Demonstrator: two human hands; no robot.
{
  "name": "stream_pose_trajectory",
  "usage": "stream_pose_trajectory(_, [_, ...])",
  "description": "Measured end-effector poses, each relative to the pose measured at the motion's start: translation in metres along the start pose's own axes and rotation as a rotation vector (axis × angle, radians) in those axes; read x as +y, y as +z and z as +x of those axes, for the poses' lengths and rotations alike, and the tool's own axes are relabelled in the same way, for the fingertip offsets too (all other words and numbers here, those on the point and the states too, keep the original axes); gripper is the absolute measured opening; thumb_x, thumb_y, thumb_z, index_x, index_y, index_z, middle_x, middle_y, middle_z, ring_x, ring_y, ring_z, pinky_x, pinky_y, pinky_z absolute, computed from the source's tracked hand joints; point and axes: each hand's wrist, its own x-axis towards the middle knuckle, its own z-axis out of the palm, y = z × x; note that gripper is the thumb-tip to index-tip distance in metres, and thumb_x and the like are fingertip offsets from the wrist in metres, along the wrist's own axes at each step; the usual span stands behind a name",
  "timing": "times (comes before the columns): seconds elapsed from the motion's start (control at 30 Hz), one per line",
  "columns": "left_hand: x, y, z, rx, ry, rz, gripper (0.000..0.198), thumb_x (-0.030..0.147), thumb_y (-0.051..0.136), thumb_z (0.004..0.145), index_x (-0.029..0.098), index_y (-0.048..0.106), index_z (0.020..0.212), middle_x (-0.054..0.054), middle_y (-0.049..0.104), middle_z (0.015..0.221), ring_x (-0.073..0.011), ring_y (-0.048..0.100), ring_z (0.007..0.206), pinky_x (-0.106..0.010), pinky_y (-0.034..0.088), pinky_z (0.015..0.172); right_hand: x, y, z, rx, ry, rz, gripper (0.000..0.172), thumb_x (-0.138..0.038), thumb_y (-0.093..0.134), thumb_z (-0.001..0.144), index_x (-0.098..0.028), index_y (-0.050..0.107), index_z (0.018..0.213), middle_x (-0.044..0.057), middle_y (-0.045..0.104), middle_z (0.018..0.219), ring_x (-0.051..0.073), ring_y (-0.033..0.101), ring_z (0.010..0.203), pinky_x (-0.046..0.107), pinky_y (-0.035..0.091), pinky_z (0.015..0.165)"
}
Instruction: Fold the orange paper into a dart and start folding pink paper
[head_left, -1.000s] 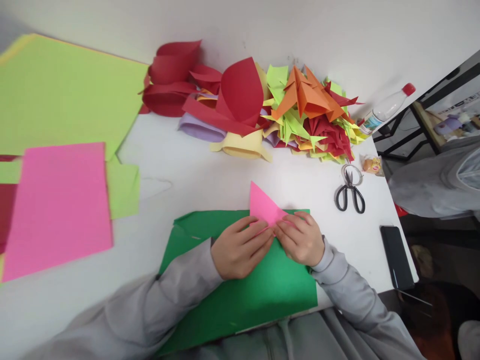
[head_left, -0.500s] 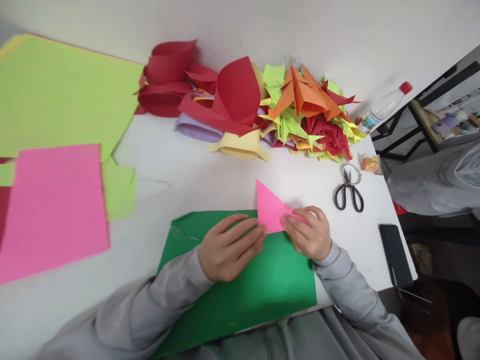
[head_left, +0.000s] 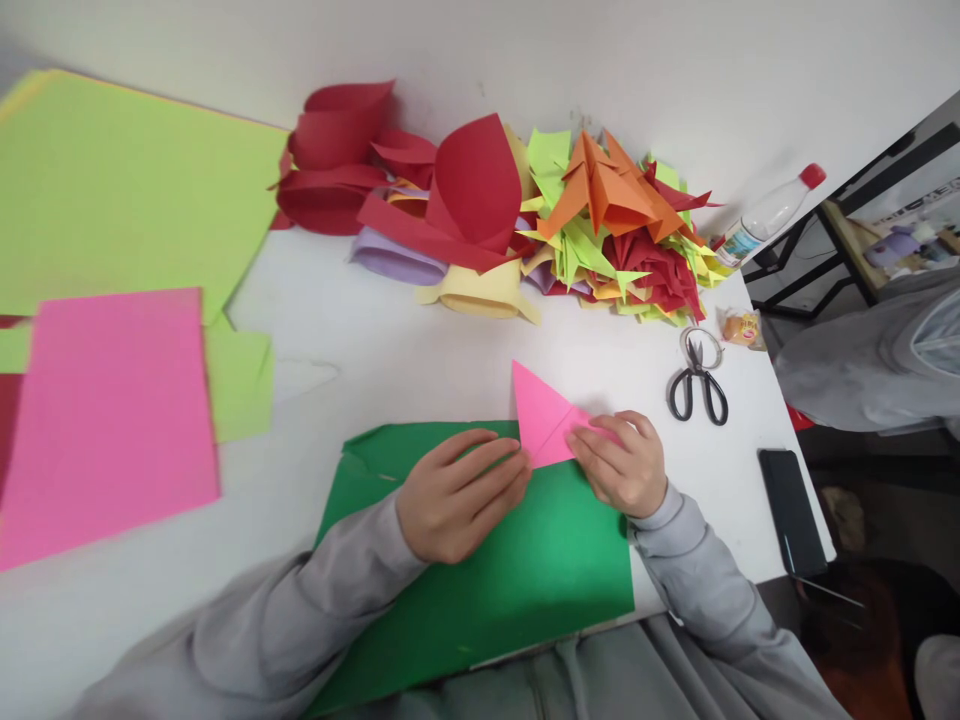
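Note:
A small folded pink paper (head_left: pixel 541 408) with a pointed top and a diagonal crease lies over the far edge of a green sheet (head_left: pixel 525 580). My left hand (head_left: pixel 461 495) pinches its lower left corner between the fingertips. At its right part, my right hand (head_left: pixel 622 465) has its fingers closed on the paper and hides some of it.
Large pink paper (head_left: pixel 112 420) and lime sheets (head_left: pixel 135 190) lie at the left. Curled red paper (head_left: pixel 476 185) and a pile with orange folded paper (head_left: pixel 600 190) line the wall. Scissors (head_left: pixel 697 380), a phone (head_left: pixel 791 510), a wrapped snack (head_left: pixel 741 327) and a bottle (head_left: pixel 769 215) are at the right.
My right hand has shifted slightly to the right along the pink paper. My left hand has barely moved.

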Motion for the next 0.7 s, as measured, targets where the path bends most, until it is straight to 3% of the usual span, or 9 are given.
stream_pose_trajectory(0.43, [-0.0021, 0.0047, -0.0038, 0.003, 0.022, -0.039, 0.007, 0.008, 0.060, 0.083, 0.011, 0.066, 0.086, -0.007, 0.075, 0.083, -0.0200, 0.068, 0.080, -0.035, 0.056, 0.069, 0.0012, 0.0016, -0.0027, -0.004, -0.003, 0.036, 0.025, -0.010, 0.053, 0.086, -0.016, 0.064, 0.108, 0.006, 0.072, 0.099, 0.021, 0.059, 0.096, 0.037, 0.045, 0.078])
stream_pose_trajectory(0.7, [-0.0053, 0.0059, -0.0074, -0.037, 0.027, -0.075, 0.020, 0.007, 0.046, 0.089, 0.012, 0.065, 0.092, -0.009, 0.074, 0.087, -0.0207, 0.067, 0.084, -0.037, 0.056, 0.073, 0.0030, 0.0092, -0.0053, 0.013, 0.010, 0.089, 0.026, -0.009, 0.050, 0.087, -0.015, 0.066, 0.106, 0.008, 0.072, 0.097, 0.021, 0.059, 0.095, 0.037, 0.047, 0.076])
